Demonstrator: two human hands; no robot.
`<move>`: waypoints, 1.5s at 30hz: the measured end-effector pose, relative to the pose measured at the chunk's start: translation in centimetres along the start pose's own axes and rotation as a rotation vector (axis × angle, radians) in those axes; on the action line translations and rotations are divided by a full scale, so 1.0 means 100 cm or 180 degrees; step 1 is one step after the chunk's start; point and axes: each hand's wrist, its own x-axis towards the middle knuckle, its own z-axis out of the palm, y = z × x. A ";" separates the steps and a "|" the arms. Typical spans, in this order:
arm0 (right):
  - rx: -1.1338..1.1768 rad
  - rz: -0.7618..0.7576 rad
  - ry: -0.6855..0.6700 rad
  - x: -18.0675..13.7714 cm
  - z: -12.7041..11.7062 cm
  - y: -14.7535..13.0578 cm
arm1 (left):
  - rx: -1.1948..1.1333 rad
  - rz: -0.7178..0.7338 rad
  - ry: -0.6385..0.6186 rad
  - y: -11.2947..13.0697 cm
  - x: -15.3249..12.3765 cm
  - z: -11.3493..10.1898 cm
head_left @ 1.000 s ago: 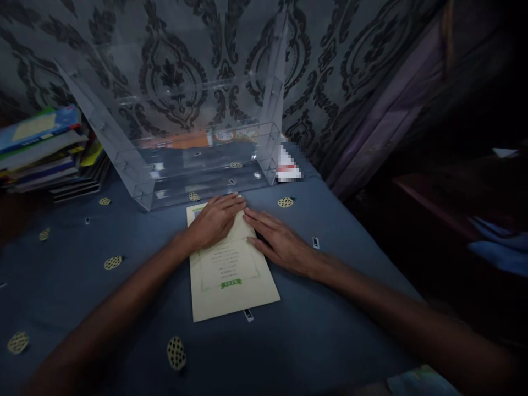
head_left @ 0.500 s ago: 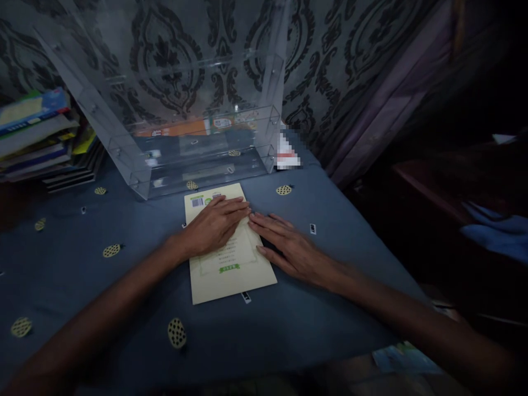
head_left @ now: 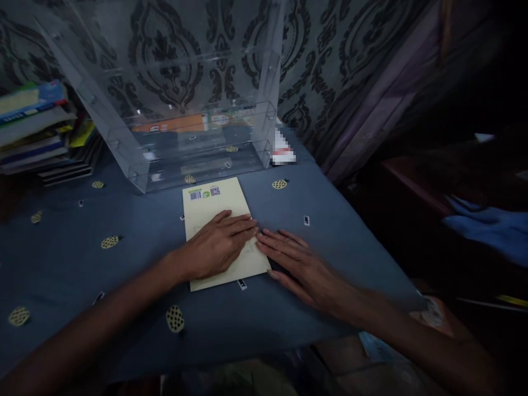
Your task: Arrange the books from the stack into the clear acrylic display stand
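Observation:
A pale yellow book (head_left: 214, 206) lies flat on the table, its back cover up with a barcode and a QR code near the far edge. My left hand (head_left: 220, 245) rests flat across the lower half of the cover, fingers stretched toward the right edge, hiding the printed text there. Against the book's right edge, my right hand (head_left: 299, 264) lies with its fingers extended and thumb apart, partly on the tablecloth. The fingertips of both hands almost meet at that edge. Neither hand grasps anything.
A clear acrylic rack (head_left: 206, 159) stands behind the book, against the patterned wall. To the left is a stack of books (head_left: 37, 132). A blue tablecloth (head_left: 136, 308) with pineapple prints covers the table, whose right edge slopes toward me. Blue fabric (head_left: 490, 228) lies farther right.
Both hands have slid toward me along the book's right side, uncovering the codes at its far end. My left hand now covers the lower text. The camera view has shifted slightly.

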 end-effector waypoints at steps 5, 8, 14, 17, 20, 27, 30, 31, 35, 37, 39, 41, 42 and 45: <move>0.0016 0.0037 -0.0039 -0.011 -0.005 -0.014 | -0.0026 0.0089 0.0059 0.018 -0.010 -0.001; -0.0019 0.0062 -0.0022 -0.018 -0.006 -0.022 | -0.0044 0.0072 0.0082 0.032 -0.017 0.000; -0.0117 0.0122 0.0025 -0.029 -0.002 -0.031 | 0.0308 0.0008 0.0080 0.062 -0.031 0.005; -0.0188 0.0073 0.0075 -0.031 0.001 -0.031 | 0.0591 -0.0099 0.0033 0.077 -0.037 0.007; -0.0252 0.0041 0.0154 -0.032 0.003 -0.030 | 0.0788 -0.0265 0.0045 0.091 -0.043 0.009; -0.0253 0.0040 0.0179 -0.030 0.004 -0.029 | 0.1003 -0.0847 0.0371 0.108 -0.068 0.016; -0.0246 0.0057 0.0115 -0.029 0.001 -0.029 | 0.1001 -0.1069 0.0523 0.111 -0.086 0.015; -0.0248 0.0055 0.0114 -0.029 0.000 -0.029 | 0.1003 -0.1134 0.0568 0.112 -0.091 0.014; -0.0303 -0.0052 0.0205 -0.021 -0.002 -0.032 | 0.1018 -0.1357 0.0783 0.114 -0.109 0.011; -0.0219 -0.0181 0.0147 -0.011 -0.003 -0.037 | 0.0995 -0.1439 0.0879 0.116 -0.114 0.012; -0.0023 -0.0367 -0.0062 0.002 -0.003 -0.045 | 0.0952 -0.1507 0.0919 0.117 -0.116 0.013; 0.0192 -0.0567 -0.0387 0.020 0.000 -0.054 | 0.0939 -0.1556 0.0972 0.117 -0.116 0.013; 0.0278 -0.0656 -0.0551 0.029 0.002 -0.058 | 0.0949 -0.1557 0.1024 0.117 -0.115 0.014; 0.0437 -0.0887 -0.0876 0.057 0.010 -0.067 | 0.0995 -0.1529 0.1214 0.116 -0.112 0.014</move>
